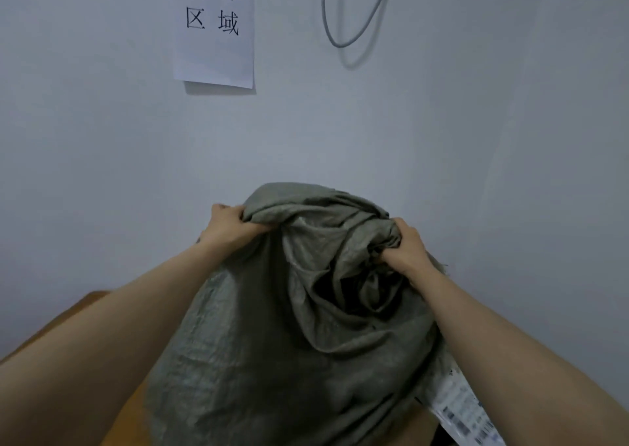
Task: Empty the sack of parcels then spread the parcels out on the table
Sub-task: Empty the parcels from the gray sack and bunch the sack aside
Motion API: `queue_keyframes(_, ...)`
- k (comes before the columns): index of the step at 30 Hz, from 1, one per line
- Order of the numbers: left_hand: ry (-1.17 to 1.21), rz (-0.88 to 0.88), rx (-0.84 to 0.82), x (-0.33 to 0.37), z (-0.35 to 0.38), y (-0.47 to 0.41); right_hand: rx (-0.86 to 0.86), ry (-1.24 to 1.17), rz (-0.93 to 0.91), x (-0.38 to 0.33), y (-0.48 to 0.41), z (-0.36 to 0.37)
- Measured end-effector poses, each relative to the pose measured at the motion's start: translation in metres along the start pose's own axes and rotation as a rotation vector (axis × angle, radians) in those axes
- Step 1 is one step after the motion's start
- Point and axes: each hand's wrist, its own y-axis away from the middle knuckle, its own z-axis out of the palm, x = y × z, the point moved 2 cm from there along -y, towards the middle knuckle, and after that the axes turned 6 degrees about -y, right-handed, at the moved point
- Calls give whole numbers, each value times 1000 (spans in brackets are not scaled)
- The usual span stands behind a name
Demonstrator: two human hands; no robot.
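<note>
You stood facing a pale wall, arms stretched forward, with a large grey-green woven sack (289, 326) lifted in front of you. Your left hand (228, 226) was clenched around a bunched fold of fabric at the sack's upper left, and your right hand (405, 245) was fisted on a twisted gather at its upper right. Both grips were tight and closed on the cloth, set apart from one another — a hold that looked meant to raise the closed end high so the contents could slide out below.

The sack hung from your fists in deep creases, its body widening toward the bottom of the view, where it filled the space between your forearms. Its lower end dropped out of sight, so you could not have told from here whether the mouth was open or how much was left inside.

At the lower right, just beside the sack's edge, part of a white parcel (466, 411) with a printed label showed — probably one that had already slipped free, though the label was blurred and the parcel half hidden by your right forearm. A strip of brown wooden table (54, 323) showed at the lower left, beneath your left arm.

On the wall above, a white paper sign (214, 27) with four black Chinese characters hung at upper left, and a loop of grey cable (343, 30) dangled to its right.

Judging by the hold, the emptying was under way; the spreading had not begun.
</note>
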Motion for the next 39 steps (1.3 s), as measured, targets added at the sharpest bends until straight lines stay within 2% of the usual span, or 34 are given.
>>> queue_keyframes(3, -344, -23, -112, -29, 24, 13, -152, 217, 96, 28, 6, 15)
queue_keyframes(7, -380, -49, -292, -64, 52, 13, -277, 361, 196, 62, 9, 44)
queue_keyframes(11, -411, -45, -392, -86, 70, 5, -362, 363, 254, 104, -5, 74)
queue_keyframes(23, -596, -107, -562, -156, 74, -19, -494, 406, 178, 74, -9, 158)
queue_keyframes(25, -670, -86, -541, -163, 72, -24, -504, 429, 152, 66, -9, 163)
queue_keyframes(28, -696, -67, -441, -160, 61, -33, -404, 417, 76, 45, -16, 150)
queue_keyframes(32, -614, -81, -332, -144, 35, -41, -148, 223, -41, -5, -38, 113)
queue_keyframes(35, -595, -67, -267, -129, 25, -44, -35, 110, -117, -50, -49, 84)
queue_keyframes(39, -513, -133, -188, -102, 16, -42, 125, -94, -138, -90, -55, 42)
